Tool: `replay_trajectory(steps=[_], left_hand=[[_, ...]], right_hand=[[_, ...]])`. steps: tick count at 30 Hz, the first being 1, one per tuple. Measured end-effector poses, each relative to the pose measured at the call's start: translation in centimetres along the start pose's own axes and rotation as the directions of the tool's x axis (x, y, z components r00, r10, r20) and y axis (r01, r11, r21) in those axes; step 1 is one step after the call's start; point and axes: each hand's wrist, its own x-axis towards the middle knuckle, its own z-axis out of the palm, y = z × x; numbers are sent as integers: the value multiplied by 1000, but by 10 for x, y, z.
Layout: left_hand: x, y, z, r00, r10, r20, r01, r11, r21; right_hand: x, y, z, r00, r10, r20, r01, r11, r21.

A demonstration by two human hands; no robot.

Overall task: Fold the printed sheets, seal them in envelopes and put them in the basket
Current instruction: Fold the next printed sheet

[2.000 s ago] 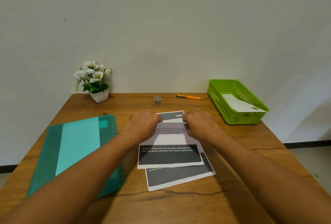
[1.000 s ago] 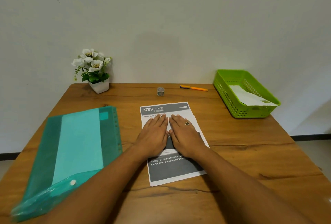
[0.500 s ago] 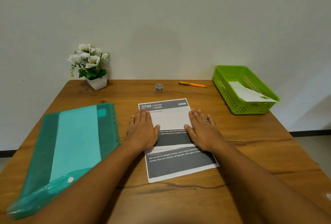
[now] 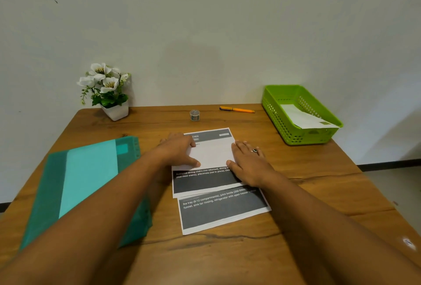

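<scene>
Two printed sheets lie overlapped at the middle of the wooden table. The top sheet [image 4: 211, 154] is white with dark bands, and the lower sheet [image 4: 223, 211] sticks out toward me. My left hand [image 4: 180, 150] covers the top sheet's far left corner, thumb lying on the paper. My right hand [image 4: 248, 164], with a ring on one finger, presses flat on the sheet's right edge. A green basket [image 4: 273, 107] stands at the far right with a white envelope [image 4: 305, 118] inside.
A teal plastic folder [image 4: 91, 177] lies at the left, partly under my left forearm. Along the far edge stand a white flower pot [image 4: 114, 111], a small tape roll [image 4: 194, 115] and an orange pen [image 4: 237, 109]. A wall is right behind the table.
Two seconds ago both hands held the top sheet's far edge. They then pressed flat at its middle and slid apart; now the left hand has moved up to the far left corner.
</scene>
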Motion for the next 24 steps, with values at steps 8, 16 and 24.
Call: replay_trajectory(steps=[8, 16, 24], left_hand=[[-13, 13, 2, 965, 98, -244, -100, 995, 6], [-29, 27, 14, 898, 206, -388, -114, 963, 245], [-41, 6, 18, 893, 160, -422, -55, 967, 250]], right_hand=[[3, -23, -46, 997, -67, -31, 67, 998, 0], [16, -58, -51, 984, -170, -58, 164, 981, -104], [3, -38, -49, 989, -129, -78, 110, 972, -209]])
